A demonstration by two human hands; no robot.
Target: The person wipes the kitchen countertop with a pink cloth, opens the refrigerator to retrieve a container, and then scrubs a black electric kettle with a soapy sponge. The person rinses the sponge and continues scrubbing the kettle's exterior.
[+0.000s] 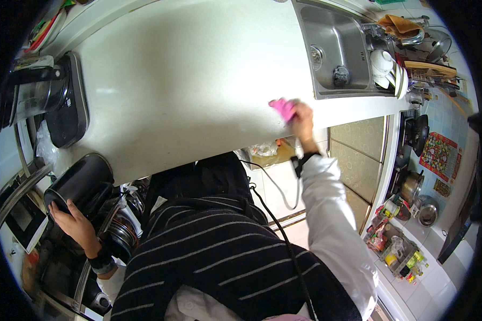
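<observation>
My right hand (302, 120) holds a crumpled pink cloth (284, 109) on the white countertop (176, 80), close to its front edge and left of the steel sink's near corner. The hand is slightly blurred. My left hand (74, 224) rests with spread fingers against the end of a black cylindrical container (80, 180) at the counter's left front corner. Part of that palm is turned from view.
A stainless steel sink (337, 44) is set in the counter at right, with white bowls and plates (385, 70) beside it. A flat black appliance (70, 108) lies at left. Pots (122, 236) stand on a rack below. A black cord (279, 224) hangs before me.
</observation>
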